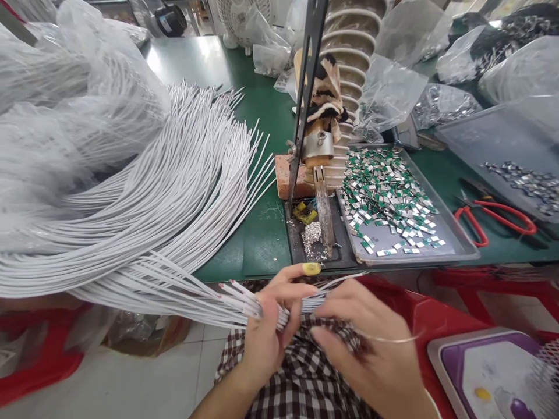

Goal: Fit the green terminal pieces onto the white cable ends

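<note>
Head cam: L fingers grip wht wires; R fingers blurred, can't tell grip.

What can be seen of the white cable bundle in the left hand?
The white cable bundle consists of thin, plastic-looking strands, roughly parallel, gripped in the left hand. Reddish tips show beside the thumb; more strands emerge toward the right hand, whose contact with them is unclear. Leftward, the strands spread.

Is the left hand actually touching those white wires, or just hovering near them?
Touching. The head camera's view shows the left hand wrapped around the white wires, its thumb lying across them.
</note>
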`<state>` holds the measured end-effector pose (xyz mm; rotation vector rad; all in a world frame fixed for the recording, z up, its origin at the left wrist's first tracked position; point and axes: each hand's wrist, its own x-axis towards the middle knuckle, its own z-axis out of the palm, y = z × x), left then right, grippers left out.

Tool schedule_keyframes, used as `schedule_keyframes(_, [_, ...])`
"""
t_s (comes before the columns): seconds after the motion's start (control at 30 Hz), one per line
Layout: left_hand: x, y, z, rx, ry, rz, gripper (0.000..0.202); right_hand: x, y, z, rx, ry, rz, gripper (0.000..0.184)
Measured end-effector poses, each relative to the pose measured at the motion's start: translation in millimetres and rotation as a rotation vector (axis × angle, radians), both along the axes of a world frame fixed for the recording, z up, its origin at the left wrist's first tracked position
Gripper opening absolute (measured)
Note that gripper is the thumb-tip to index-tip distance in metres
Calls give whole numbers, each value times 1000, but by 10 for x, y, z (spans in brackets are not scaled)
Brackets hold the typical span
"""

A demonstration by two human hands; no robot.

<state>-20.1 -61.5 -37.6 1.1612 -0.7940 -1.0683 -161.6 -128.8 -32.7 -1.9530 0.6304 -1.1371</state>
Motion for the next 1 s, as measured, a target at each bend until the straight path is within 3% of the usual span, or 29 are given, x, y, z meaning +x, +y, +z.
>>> schedule_keyframes(0.1, [-58, 59, 42, 28, -5, -149, 52, 99, 72, 20, -73, 81, 58, 11])
schedule_keyframes(0.23, [-31, 21, 139, 50, -281, -255, 46, 95, 70, 15, -1, -123, -44, 9])
schedule_keyframes(0.33, [-5, -52, 200, 22, -464, -189, 14, 19, 31, 13, 62, -168, -116, 14])
schedule_keyframes(0.43, [-3, -106, 253, -2, -566, -140, 18, -27, 10, 11, 132, -166, -77, 17])
schedule_keyframes(0.57, [-5, -131, 290, 30, -618, -220, 33, 2, 0, -15, 146, -219, -95, 17])
schedule_keyframes(0.73, [-3, -137, 270, 81, -551, -201, 39, 57, -15, -77, 195, -354, -175, 21])
schedule_keyframes(0.87, [-3, -154, 261, 73, -527, -198, 38, 17, -39, -65, 340, -279, -51, 14])
schedule_keyframes(1.0, [9, -180, 260, 72, -523, -220, 37, -38, -85, -32, 352, -239, 19, 21])
